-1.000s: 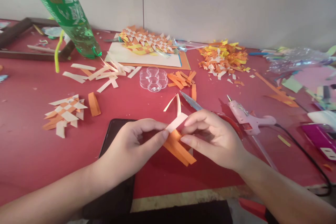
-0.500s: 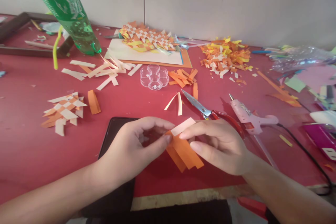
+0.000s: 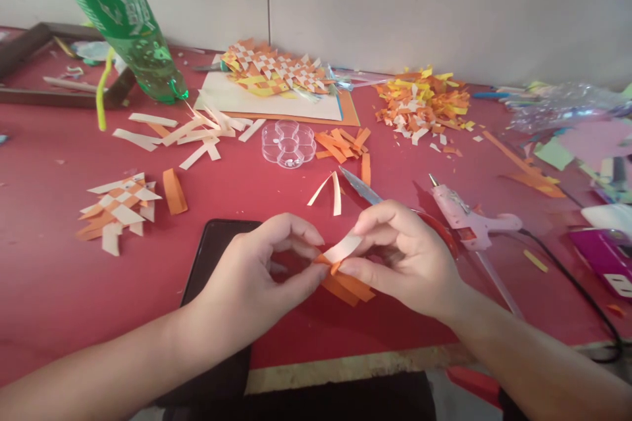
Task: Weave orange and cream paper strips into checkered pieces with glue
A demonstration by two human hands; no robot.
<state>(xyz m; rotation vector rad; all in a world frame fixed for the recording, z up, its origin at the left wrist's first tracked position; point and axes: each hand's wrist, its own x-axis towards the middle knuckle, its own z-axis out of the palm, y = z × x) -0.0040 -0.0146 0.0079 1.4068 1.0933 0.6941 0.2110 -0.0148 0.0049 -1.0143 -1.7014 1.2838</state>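
My left hand (image 3: 269, 270) pinches the upper left end of some orange paper strips (image 3: 345, 287) between thumb and fingers. My right hand (image 3: 402, 256) grips a pale cream paper strip (image 3: 342, 248) that crosses the top of the orange ones, its thumb pressed at the crossing. The orange strips fan out below both hands, partly hidden by the fingers. Just beyond my right hand lie scissors (image 3: 359, 185), their red handles mostly covered by the hand. A folded cream strip (image 3: 336, 194) lies ahead of the hands. A black tablet-like slab (image 3: 217, 243) is under my left hand and forearm.
A woven paper fish (image 3: 121, 207) and a folded orange strip (image 3: 174, 192) lie left. Behind are a green bottle (image 3: 133, 33), a clear flower-shaped tray (image 3: 288, 145), loose cream strips (image 3: 197, 128) and a scrap pile (image 3: 427, 105). A pink glue gun (image 3: 469, 214) with a cord lies right.
My right hand has risen and its fingers now bend the cream strip's right end upward. The orange strips have tilted, and the right hand covers more of the scissors. My left hand keeps its pinch.
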